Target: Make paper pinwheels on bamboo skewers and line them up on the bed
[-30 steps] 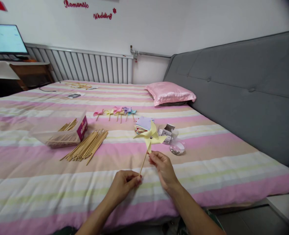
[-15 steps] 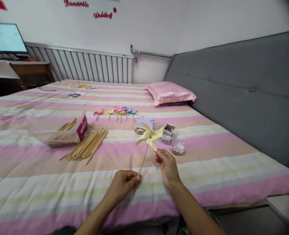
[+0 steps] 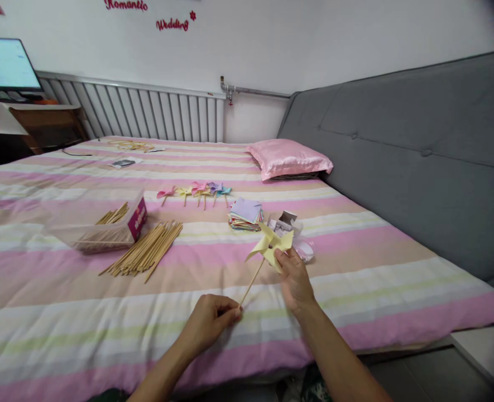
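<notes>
Yellow pinwheel [image 3: 271,244] being held above bed [image 3: 62,301], near right of centre. Stick's lower end being pinched by left hand [image 3: 210,322], fingers together. Blade being gripped by right hand [image 3: 296,281], fingers clamped on paper. Paper stack [image 3: 245,214] lying just beyond.

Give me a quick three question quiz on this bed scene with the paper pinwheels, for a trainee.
1. True or false: the left hand pinches the low end of the yellow pinwheel's stick.
2. What does the right hand touch? A) the pillow B) a pinwheel blade C) the loose sticks
3. What lies directly beside the clear box, on its right?

Key:
1. True
2. B
3. The pile of loose wooden sticks
</notes>
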A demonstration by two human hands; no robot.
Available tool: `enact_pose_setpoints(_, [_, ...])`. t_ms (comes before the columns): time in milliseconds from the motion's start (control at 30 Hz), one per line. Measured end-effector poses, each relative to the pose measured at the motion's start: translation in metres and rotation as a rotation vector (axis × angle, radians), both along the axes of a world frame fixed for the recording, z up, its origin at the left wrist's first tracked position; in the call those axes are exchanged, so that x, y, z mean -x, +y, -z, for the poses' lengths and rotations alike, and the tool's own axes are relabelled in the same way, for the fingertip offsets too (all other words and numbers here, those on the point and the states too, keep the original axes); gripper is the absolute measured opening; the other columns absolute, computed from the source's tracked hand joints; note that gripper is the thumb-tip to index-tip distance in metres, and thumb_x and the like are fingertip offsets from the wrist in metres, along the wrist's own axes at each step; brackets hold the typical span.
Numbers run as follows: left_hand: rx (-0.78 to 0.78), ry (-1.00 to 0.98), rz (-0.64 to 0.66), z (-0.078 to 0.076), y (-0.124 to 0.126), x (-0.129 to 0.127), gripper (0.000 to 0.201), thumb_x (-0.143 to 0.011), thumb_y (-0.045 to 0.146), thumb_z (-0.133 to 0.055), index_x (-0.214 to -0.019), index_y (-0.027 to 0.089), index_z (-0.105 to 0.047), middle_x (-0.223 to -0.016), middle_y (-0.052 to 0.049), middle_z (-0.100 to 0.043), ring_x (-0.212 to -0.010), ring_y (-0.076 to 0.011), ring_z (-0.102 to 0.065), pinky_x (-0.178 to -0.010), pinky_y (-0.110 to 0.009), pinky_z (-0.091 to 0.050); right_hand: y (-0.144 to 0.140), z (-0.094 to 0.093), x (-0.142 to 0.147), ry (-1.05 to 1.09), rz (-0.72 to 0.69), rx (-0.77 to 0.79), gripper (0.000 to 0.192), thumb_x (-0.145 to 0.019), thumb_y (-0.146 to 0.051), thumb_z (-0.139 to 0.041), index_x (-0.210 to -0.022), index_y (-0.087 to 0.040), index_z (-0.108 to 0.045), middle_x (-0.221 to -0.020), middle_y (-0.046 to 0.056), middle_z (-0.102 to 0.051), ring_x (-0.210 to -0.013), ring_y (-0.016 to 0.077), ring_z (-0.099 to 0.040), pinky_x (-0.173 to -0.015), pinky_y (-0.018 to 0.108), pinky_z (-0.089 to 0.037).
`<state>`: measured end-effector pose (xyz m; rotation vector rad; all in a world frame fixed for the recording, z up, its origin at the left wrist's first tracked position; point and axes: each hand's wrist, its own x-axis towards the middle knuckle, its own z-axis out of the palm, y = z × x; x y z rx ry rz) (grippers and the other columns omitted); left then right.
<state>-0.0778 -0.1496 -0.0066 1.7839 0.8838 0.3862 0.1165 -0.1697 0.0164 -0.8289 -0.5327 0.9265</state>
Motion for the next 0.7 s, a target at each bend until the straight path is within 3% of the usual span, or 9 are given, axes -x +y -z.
enact_pose_setpoints(200, [0.012,0.028,0.013,-0.0024,-0.0025,-0.0002,0.033,-0.076,0.040,-0.053,-0.068,0.013,-0.068,-0.059,-0.003,-0.060,-0.058,-0.0145,-0.049,-0.054,-0.023,-0.032,0.0022,0.0026,0.0009,0.034,0.070,0.093,0.025,-0.058,-0.032,-0.079,-0.076,-0.019,-0.067,-0.076,0.000,-0.070,-0.080,0.0159,-0.064,-0.077,0.027,-0.049])
enact_pose_setpoints(700, [-0.033,0.064,0.011,0.0012,-0.0030,0.0016,0.029,-0.076,0.033,-0.053,-0.066,0.012,-0.069,-0.059,-0.002,-0.062,-0.058,-0.0136,-0.050,-0.054,-0.023,-0.031,0.0008,0.0063,0.0006,0.031,0.139,0.138,0.024,-0.052,-0.029,-0.079,-0.070,-0.017,-0.067,-0.069,0.000,-0.069,-0.076,0.0166,-0.064,-0.075,0.027,-0.050])
